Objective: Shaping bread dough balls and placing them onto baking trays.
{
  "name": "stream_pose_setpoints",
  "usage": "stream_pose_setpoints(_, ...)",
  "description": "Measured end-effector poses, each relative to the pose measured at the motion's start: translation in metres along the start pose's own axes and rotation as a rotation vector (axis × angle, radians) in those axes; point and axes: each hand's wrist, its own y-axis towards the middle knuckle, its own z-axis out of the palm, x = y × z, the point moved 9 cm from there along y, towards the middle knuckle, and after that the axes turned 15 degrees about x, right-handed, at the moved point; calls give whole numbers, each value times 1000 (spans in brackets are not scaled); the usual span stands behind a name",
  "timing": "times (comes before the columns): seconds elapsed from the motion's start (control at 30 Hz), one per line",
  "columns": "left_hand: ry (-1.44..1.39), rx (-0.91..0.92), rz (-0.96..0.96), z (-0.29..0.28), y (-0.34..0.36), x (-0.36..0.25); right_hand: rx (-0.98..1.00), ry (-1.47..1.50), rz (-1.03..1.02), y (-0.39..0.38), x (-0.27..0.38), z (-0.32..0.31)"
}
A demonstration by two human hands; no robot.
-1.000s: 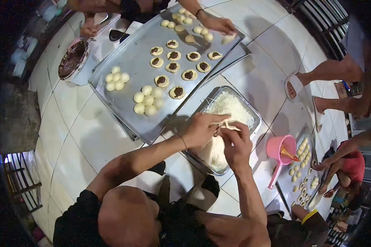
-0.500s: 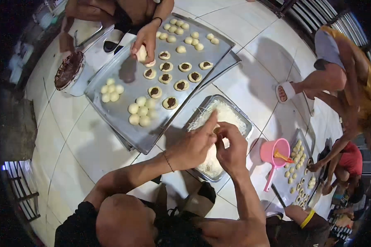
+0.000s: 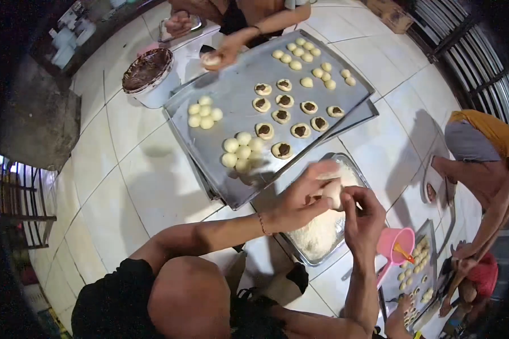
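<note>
A pale lump of dough (image 3: 333, 194) is pinched between my left hand (image 3: 303, 196) and my right hand (image 3: 362, 214), both closed on it. They are above a metal pan (image 3: 300, 252) of pale crumbs and shreds (image 3: 316, 237), partly hidden by my hands. Beyond it, a large metal tray (image 3: 232, 192), stacked on another, carries several groups of dough balls (image 3: 243, 151) and flattened rounds topped with dark filling (image 3: 283, 150). A pink dipper (image 3: 390, 242) with an orange utensil in it stands right of the pan.
A co-worker's hand (image 3: 223, 53) holds dough at the far tray edge, near a bucket of dark paste (image 3: 147, 76). Other co-workers (image 3: 481, 169) crouch at the right beside another tray (image 3: 430, 271) of dough pieces. A metal rack (image 3: 25, 209) is at the left.
The view has shifted, putting the trays further right. My fingers have shifted and more of the dough shows between them. The co-worker's hand opposite has drawn back toward the tray's far edge.
</note>
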Motion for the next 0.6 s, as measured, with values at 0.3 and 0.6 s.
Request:
stream_pose_setpoints(0.3,135,-67,-292,-48,-11,-19,364,161,5,64,26,40)
stream_pose_setpoints(0.6,-608,-318,-331,-114,-49,10,786,296,126,109,49,141)
